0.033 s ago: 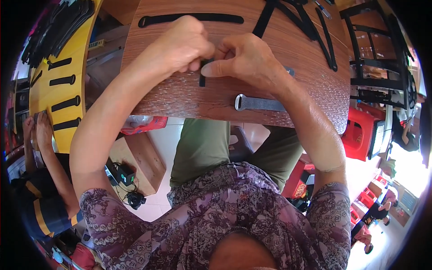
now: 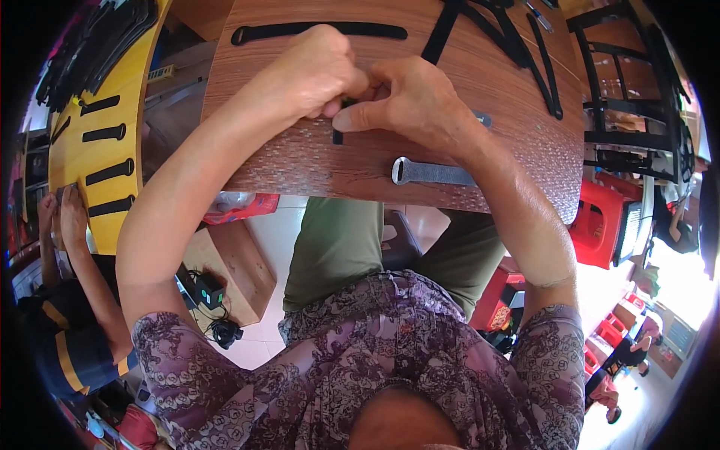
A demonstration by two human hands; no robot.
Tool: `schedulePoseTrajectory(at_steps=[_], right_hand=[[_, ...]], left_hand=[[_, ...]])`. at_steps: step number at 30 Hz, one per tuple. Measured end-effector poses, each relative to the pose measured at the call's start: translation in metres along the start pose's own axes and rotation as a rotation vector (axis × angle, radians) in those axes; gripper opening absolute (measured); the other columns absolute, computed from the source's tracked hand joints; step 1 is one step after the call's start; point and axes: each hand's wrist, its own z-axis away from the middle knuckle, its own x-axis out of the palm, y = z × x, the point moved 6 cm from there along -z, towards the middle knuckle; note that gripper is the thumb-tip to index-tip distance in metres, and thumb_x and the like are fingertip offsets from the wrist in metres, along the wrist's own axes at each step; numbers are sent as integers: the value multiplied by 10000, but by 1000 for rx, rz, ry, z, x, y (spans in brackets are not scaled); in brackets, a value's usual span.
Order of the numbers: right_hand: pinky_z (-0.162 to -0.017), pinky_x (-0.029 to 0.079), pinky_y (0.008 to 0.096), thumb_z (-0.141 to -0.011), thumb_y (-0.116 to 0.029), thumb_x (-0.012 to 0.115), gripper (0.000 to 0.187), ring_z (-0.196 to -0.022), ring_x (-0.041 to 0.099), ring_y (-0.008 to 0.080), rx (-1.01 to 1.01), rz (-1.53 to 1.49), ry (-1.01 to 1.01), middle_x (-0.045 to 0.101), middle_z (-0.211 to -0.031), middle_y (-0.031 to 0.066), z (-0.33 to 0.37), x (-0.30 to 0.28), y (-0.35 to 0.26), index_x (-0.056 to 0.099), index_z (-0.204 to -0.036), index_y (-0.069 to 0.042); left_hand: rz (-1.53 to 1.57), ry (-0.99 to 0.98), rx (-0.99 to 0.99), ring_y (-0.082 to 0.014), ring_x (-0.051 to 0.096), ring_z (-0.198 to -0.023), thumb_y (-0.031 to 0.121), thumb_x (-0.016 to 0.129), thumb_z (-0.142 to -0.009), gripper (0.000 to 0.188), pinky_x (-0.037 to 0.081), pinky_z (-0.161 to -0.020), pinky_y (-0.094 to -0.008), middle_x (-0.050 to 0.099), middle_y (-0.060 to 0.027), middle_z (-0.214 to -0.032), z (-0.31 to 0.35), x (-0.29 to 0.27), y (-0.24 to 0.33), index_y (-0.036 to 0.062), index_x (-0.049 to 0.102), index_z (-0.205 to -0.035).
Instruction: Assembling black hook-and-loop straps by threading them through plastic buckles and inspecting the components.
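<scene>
Over the wooden table, my left hand (image 2: 327,73) is curled closed, its fingertips meeting those of my right hand (image 2: 414,96). A short end of a black strap (image 2: 337,138) hangs below the fingers. My right thumb presses against it from the right, and the rest of the strap is hidden inside both hands. Nearer to me, under my right wrist, lies a grey strap (image 2: 439,173) with a shiny ring at its left end. A long black strap with a loop end (image 2: 367,29) stretches across the table beyond my left hand.
More black straps (image 2: 510,41) lie at the far right of the brown table (image 2: 277,161), beside a pen (image 2: 540,20). At left, a yellow table (image 2: 112,225) bears short black straps and a dark pile (image 2: 97,52); another person's hands (image 2: 73,217) work there. Red stools (image 2: 600,225) stand right.
My left hand has moved slightly right, closer to my right hand, and less of the strap end shows. My right hand has barely shifted.
</scene>
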Motion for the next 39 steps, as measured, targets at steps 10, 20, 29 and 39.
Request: schedulePoseTrajectory(at_steps=[10, 20, 29, 39], right_hand=[[-556, 507, 299, -738, -211, 682, 227, -591, 632, 169, 66, -422, -14, 647, -654, 112, -2, -3, 16, 660, -772, 13], [-501, 505, 250, -779, -119, 622, 167, -559, 614, 131, 142, -530, -28, 642, -639, 99, -1, -5, 17, 650, -754, 43], [-500, 504, 253, -770, -124, 632, 160, -560, 614, 131, 131, -534, -33, 643, -640, 97, -2, -3, 19, 654, -753, 34], [-500, 507, 252, -760, -125, 635, 158, -559, 616, 132, 111, -538, -24, 643, -638, 96, -2, -5, 20, 650, -750, 31]], left_hand=[[-44, 1, 157, -74, 468, -444, 142, 610, -772, 150, 337, -412, -211, 540, -22, -562, -11, -12, 29, 12, 610, -698], [-308, 138, 209, -122, 530, -601, 64, 709, -682, 143, 425, -579, -290, 556, -40, -617, 14, -12, -12, 12, 606, -766], [-393, 102, 150, -122, 511, -588, 44, 707, -653, 146, 416, -569, -281, 547, -47, -600, 2, -9, -8, -16, 583, -703], [-208, 17, 42, -193, 593, -611, 39, 645, -657, 84, 463, -598, -331, 611, -131, -631, 0, -9, -12, -24, 620, -707]])
